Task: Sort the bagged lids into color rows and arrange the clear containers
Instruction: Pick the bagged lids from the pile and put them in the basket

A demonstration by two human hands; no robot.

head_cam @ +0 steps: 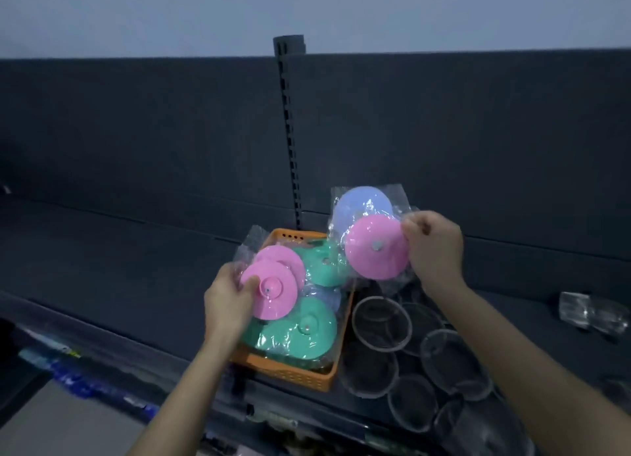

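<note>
An orange basket stands on the dark shelf and holds bagged green lids; a blue lid shows underneath them. My left hand grips two bagged pink lids above the basket's left side. My right hand holds up a bagged pink lid and, behind it, a bagged blue lid, both above the basket's far right corner. Several clear round containers stand on the shelf right of the basket, below my right forearm.
A slotted metal upright rises behind the basket against the dark back panel. More clear containers lie at the far right of the shelf. The shelf surface stretches away to the left. Packaged goods sit on a lower shelf.
</note>
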